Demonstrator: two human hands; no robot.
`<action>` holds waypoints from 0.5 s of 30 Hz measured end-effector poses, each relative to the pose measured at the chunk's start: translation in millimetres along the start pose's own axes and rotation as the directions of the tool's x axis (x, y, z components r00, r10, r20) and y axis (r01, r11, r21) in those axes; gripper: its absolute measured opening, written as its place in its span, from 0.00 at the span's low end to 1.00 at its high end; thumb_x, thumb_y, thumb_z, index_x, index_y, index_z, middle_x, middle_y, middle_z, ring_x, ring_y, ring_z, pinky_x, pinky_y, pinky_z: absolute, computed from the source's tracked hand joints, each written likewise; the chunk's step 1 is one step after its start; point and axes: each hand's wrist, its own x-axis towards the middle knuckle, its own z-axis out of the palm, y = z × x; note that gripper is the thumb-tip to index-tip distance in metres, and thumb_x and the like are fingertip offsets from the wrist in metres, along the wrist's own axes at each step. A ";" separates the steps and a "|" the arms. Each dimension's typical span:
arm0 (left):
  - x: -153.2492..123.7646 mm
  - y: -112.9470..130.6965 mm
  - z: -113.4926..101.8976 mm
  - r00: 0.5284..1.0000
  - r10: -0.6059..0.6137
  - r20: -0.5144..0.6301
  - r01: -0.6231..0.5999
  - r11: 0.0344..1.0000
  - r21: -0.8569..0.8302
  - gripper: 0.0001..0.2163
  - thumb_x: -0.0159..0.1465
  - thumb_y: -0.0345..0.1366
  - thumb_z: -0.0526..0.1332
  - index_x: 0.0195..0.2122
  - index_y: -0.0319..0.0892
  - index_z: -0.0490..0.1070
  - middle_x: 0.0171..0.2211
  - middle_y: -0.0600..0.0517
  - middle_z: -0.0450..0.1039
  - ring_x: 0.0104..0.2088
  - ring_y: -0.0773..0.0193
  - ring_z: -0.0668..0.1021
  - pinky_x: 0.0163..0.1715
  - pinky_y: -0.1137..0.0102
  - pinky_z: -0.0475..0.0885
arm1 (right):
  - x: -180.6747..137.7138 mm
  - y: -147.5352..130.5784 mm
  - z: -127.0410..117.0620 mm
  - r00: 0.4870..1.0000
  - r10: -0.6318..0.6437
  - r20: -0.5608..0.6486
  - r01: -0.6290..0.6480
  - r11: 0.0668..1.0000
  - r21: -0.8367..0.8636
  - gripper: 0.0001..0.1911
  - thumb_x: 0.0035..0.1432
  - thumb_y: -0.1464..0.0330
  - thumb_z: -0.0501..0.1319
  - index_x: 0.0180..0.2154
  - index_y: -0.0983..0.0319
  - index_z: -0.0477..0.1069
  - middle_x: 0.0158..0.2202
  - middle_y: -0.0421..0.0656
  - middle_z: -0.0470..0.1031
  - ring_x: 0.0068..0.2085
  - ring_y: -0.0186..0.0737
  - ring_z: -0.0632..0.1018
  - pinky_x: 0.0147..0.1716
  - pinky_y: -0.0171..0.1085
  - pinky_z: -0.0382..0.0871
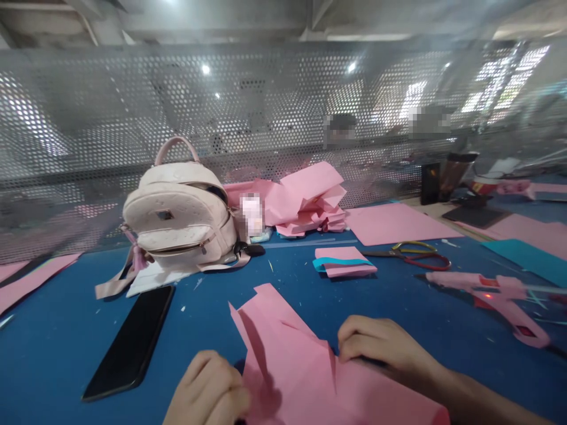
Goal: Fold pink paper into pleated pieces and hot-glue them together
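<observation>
A creased sheet of pink paper (301,372) lies in front of me, its folded corners standing up from the blue table. My left hand (210,389) is closed at its left edge, the fingertips partly hidden. On the right side, my right hand (385,345) grips the paper's edge with curled fingers. Beyond the sheet sits a small folded pink paper piece (349,270) with a blue strip (341,261) across it. Scissors (416,254) with yellow and red handles lie behind my right hand, near a pink hot glue gun (491,289) with a lit red light.
A cream backpack (177,212) stands at the back left, with a black phone (133,342) in front of it. Crumpled pink paper (310,198) is heaped beside it. A flat pink sheet (398,223) and blue paper (527,257) lie rightward. A perforated metal screen (274,100) bounds the table.
</observation>
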 end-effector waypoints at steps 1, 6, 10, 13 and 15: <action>0.4 -3.7 -1.8 1.000 -0.015 0.009 0.015 1.000 -0.019 0.13 0.72 0.36 0.51 0.29 0.42 0.64 0.20 0.55 0.67 0.21 0.67 0.68 0.28 0.68 0.64 | -0.6 0.1 -1.0 1.000 0.009 0.005 -0.009 1.000 -0.003 0.12 0.71 0.67 0.51 0.38 0.57 0.72 0.36 0.41 0.75 0.36 0.33 0.76 0.33 0.31 0.64; -3.2 -11.4 -0.3 0.988 0.051 0.145 -0.045 0.998 -0.046 0.08 0.71 0.33 0.51 0.35 0.40 0.66 0.19 0.56 0.64 0.19 0.67 0.65 0.24 0.68 0.57 | -4.4 -0.5 -2.7 0.999 0.021 0.025 -0.021 1.000 -0.005 0.05 0.66 0.69 0.57 0.37 0.56 0.71 0.45 0.42 0.74 0.44 0.35 0.77 0.40 0.32 0.68; -2.9 -10.2 3.4 0.993 0.042 0.110 -0.038 0.999 -0.034 0.10 0.71 0.36 0.52 0.35 0.41 0.69 0.23 0.52 0.70 0.23 0.64 0.70 0.27 0.67 0.60 | -4.8 -4.2 -2.4 1.000 -0.005 0.009 0.005 1.000 -0.020 0.05 0.61 0.73 0.60 0.35 0.58 0.69 0.51 0.44 0.72 0.49 0.37 0.75 0.43 0.33 0.69; -0.7 -6.8 3.6 0.992 0.014 0.125 -0.006 0.998 -0.068 0.12 0.72 0.36 0.50 0.38 0.43 0.72 0.28 0.51 0.73 0.25 0.64 0.72 0.29 0.67 0.63 | -4.6 -6.3 -1.1 1.000 -0.022 0.006 0.022 0.999 -0.040 0.07 0.59 0.77 0.58 0.35 0.58 0.69 0.48 0.44 0.73 0.47 0.36 0.75 0.42 0.33 0.69; 1.9 -5.2 2.0 0.991 0.005 0.135 0.006 0.997 -0.078 0.10 0.72 0.36 0.51 0.40 0.43 0.72 0.30 0.50 0.74 0.27 0.64 0.73 0.30 0.68 0.65 | -4.7 -6.3 0.6 1.000 -0.025 0.011 0.026 0.998 -0.051 0.08 0.60 0.77 0.57 0.35 0.58 0.69 0.47 0.45 0.74 0.46 0.37 0.75 0.41 0.34 0.69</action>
